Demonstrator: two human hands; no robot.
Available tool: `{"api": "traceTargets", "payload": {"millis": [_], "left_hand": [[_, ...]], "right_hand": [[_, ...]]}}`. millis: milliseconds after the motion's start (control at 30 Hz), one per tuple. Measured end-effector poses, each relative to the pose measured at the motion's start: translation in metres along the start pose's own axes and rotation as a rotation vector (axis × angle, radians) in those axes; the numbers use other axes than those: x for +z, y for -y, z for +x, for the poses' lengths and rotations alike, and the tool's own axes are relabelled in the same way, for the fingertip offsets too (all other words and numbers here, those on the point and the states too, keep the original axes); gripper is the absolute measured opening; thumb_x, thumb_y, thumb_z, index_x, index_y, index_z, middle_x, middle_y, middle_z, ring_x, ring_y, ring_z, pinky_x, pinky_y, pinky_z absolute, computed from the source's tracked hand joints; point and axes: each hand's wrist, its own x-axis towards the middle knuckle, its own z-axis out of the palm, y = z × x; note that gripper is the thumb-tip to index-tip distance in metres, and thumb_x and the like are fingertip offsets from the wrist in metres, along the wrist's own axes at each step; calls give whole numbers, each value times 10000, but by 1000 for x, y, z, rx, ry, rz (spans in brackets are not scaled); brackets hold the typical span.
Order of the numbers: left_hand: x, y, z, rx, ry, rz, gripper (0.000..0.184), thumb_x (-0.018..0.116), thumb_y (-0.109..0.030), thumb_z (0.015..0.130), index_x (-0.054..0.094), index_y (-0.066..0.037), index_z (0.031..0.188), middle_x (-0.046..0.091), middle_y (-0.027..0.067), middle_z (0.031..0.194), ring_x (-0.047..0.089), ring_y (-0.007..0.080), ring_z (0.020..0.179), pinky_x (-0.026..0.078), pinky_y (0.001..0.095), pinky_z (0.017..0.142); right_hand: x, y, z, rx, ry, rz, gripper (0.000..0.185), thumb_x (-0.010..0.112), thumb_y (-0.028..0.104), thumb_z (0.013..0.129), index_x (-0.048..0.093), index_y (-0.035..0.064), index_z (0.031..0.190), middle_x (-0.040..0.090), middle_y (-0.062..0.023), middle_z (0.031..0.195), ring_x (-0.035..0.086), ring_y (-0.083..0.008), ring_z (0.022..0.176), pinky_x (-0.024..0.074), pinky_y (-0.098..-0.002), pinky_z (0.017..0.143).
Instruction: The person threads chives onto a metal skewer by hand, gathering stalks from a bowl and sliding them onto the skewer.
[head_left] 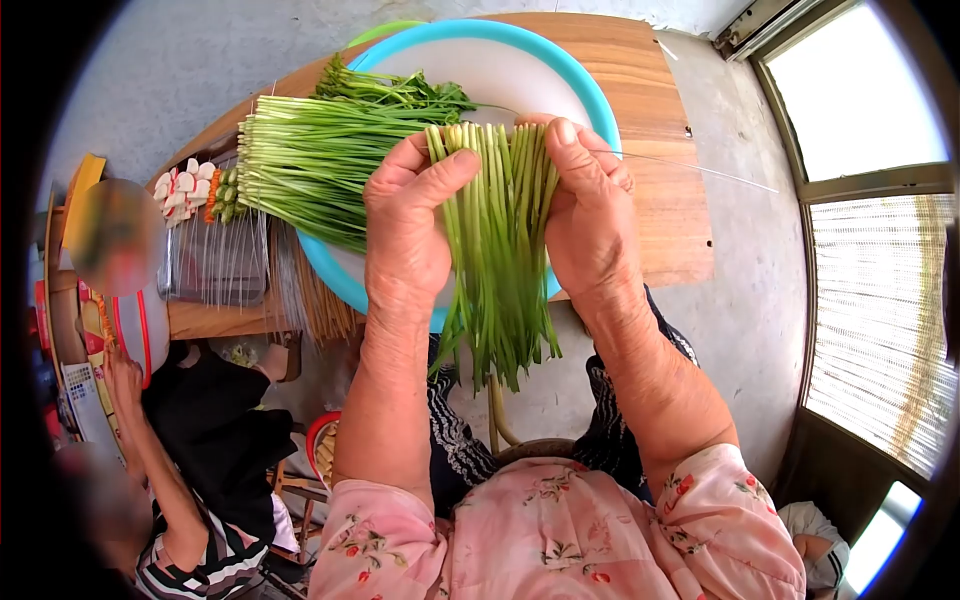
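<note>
A row of garlic chives (pixel 495 210), stem ends up and leaves hanging down, is stretched between my two hands over the basin (pixel 590 85) with the blue rim. My left hand (pixel 415 210) is closed on the row's left end, thumb across the stems. My right hand (pixel 590 200) pinches the right end between thumb and fingers. A thin metal skewer (pixel 700 168) sticks out to the right from behind my right hand; its course behind the stems is hidden. More garlic chives (pixel 310 160) lie side by side across the basin's left side, with leafy greens (pixel 390 88) behind them.
The wooden table (pixel 660 120) carries the basin. At its left are skewers with white-and-red pieces (pixel 185 190), a clear tray (pixel 215 270) under metal skewers, and brown sticks (pixel 310 285). Another person's hand (pixel 122 380) is at the far left. A window (pixel 880 300) stands at right.
</note>
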Motion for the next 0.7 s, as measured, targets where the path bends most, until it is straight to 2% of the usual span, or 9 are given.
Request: {"api": "traceTargets", "payload": {"millis": [100,300,400,467,633,700], "left_hand": [[-2,-1,0,-16,0,-20,170,636,-9,768,603,0,935,626,42,876,578,112,765,478,249,740],[3,-5,-2,-53,43,-55,145,632,-2,765,610,1,908,631,47,842,589,118,725,494,257,709],[-2,-1,-2,-2,38,-10,123,643,-17,763,612,-7,882,635,37,826,587,94,700,490,228,657],[-5,-2,-2,-17,85,-47,138,626,-6,778,598,-5,914,635,53,864,591,111,764,488,243,720],[-4,4,2,29,11,-211,129,642,-111,827,600,-8,892,624,32,794,590,91,678,500,218,628],[-5,5,2,66,4,-183,120,633,-115,834,607,-6,876,624,30,781,592,81,679,499,207,624]], "right_hand": [[-1,4,-1,-13,39,-18,332,493,278,930,621,-24,978,642,-66,855,578,-110,755,474,-243,707],[-2,0,-1,-24,33,-61,337,492,277,931,626,-31,962,643,-68,858,577,-110,760,470,-236,703],[-1,-2,-4,-26,26,-77,354,491,292,931,604,-39,990,632,-82,870,577,-130,765,465,-253,725],[-5,-4,-1,-45,24,-92,367,491,296,930,587,-50,1004,623,-93,894,577,-146,799,464,-266,748],[-16,-5,5,-92,59,-93,393,470,294,938,552,-69,1065,605,-112,974,578,-174,882,460,-308,815],[-15,-6,5,-58,12,-67,387,461,286,943,552,-68,1070,605,-119,983,575,-181,906,458,-315,838]]}}
